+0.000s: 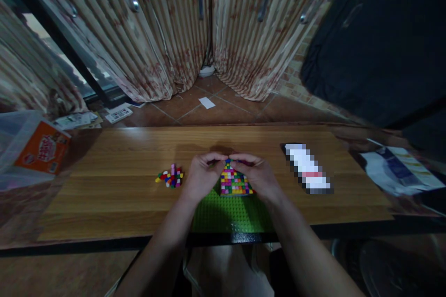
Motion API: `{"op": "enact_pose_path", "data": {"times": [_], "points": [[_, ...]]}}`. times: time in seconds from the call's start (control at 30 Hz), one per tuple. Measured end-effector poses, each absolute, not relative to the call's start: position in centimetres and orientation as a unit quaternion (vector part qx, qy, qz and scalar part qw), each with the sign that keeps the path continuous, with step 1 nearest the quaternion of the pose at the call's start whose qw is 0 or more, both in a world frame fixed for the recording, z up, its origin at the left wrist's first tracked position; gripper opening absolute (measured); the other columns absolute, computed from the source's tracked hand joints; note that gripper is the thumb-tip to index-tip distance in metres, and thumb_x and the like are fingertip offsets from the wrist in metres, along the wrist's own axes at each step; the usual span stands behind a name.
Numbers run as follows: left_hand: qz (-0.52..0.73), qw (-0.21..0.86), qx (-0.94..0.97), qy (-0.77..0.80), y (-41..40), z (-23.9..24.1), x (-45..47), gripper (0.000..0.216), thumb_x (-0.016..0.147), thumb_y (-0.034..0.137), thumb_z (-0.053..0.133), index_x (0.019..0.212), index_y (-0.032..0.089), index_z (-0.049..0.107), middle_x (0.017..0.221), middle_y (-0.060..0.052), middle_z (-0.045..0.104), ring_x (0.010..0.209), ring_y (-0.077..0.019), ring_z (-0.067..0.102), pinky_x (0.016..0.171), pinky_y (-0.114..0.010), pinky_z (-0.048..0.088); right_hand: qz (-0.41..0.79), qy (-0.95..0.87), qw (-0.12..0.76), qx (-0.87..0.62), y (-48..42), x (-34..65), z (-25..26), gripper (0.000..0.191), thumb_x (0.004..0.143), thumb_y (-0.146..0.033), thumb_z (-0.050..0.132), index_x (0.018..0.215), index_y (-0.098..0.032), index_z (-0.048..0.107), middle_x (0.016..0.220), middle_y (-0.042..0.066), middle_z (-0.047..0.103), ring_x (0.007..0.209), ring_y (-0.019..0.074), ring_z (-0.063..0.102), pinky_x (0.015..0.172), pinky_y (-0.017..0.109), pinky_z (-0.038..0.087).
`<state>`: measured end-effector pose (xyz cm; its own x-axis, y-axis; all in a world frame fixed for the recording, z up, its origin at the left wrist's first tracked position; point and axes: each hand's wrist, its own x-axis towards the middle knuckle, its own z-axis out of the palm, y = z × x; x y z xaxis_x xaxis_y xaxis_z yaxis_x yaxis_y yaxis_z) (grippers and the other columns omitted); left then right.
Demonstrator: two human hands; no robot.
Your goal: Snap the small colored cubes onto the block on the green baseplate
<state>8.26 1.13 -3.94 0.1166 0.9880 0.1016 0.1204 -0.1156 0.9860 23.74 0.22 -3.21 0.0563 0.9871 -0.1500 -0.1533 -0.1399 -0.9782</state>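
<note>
A green studded baseplate (pixel 226 216) lies at the near edge of a wooden table (pixel 114 195). On it stands a triangular wall of small multicoloured bricks (pixel 235 183). My left hand (pixel 201 174) and my right hand (pixel 256 174) flank this wall, fingers curled and pinched together at its top, where a blue brick (pixel 228 161) sits. What the fingertips grip beyond that I cannot make out. A small pile of loose coloured bricks (pixel 170 177) lies on the table just left of my left hand.
A pixelated flat object (pixel 308 168) lies to the right of the baseplate. Papers (pixel 397 169) rest at the far right edge. An orange box (pixel 42 148) inside a clear container sits at the far left. Curtains and tiled floor lie beyond the table.
</note>
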Motion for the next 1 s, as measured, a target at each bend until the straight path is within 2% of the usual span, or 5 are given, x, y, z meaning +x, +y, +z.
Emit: {"op": "enact_pose_path", "data": {"times": [0.23, 0.7, 0.87, 1.0], "points": [[0.469, 0.465, 0.584, 0.471, 1.0, -3.9, 8.4, 0.016, 0.082, 0.022, 0.064, 0.089, 0.022, 0.078, 0.088, -0.002, 0.077, 0.079, -0.0159, 0.07, 0.074, -0.028, 0.054, 0.592, -0.352, 0.501, -0.524, 0.3, 23.7, -2.5, 0.023, 0.051, -0.025, 0.084, 0.073, -0.022, 0.079, 0.07, 0.001, 0.076, 0.061, 0.0137, 0.066, 0.066, 0.03, 0.052], [0.479, 0.472, 0.566, 0.477, 0.7, -3.4, 8.7, 0.014, 0.079, 0.019, 0.063, 0.081, 0.02, 0.077, 0.077, -0.001, 0.074, 0.076, -0.016, 0.068, 0.072, -0.027, 0.052, 0.61, -0.337, 0.473, -0.539, 0.8, 23.5, -2.1, 0.026, 0.047, -0.024, 0.085, 0.071, -0.02, 0.078, 0.066, 0.001, 0.075, 0.058, 0.0133, 0.064, 0.065, 0.03, 0.049], [0.475, 0.468, 0.575, 0.473, 0.5, -3.3, 8.5, 0.013, 0.08, 0.019, 0.062, 0.082, 0.02, 0.075, 0.079, -0.002, 0.074, 0.078, -0.0168, 0.068, 0.075, -0.028, 0.052, 0.609, -0.351, 0.48, -0.525, 0.6, 23.6, -2.2, 0.025, 0.048, -0.025, 0.086, 0.071, -0.021, 0.078, 0.067, -0.001, 0.075, 0.059, 0.0118, 0.064, 0.065, 0.028, 0.05], [0.47, 0.437, 0.598, 0.48, 0.5, -3.5, 8.4, 0.015, 0.081, 0.019, 0.061, 0.089, 0.02, 0.074, 0.091, -0.003, 0.076, 0.087, -0.0181, 0.069, 0.084, -0.032, 0.052, 0.618, -0.366, 0.483, -0.5, 0.3, 24.0, -2.7, 0.028, 0.052, -0.028, 0.087, 0.078, -0.023, 0.078, 0.072, -0.001, 0.076, 0.062, 0.0127, 0.065, 0.066, 0.029, 0.052]]}}
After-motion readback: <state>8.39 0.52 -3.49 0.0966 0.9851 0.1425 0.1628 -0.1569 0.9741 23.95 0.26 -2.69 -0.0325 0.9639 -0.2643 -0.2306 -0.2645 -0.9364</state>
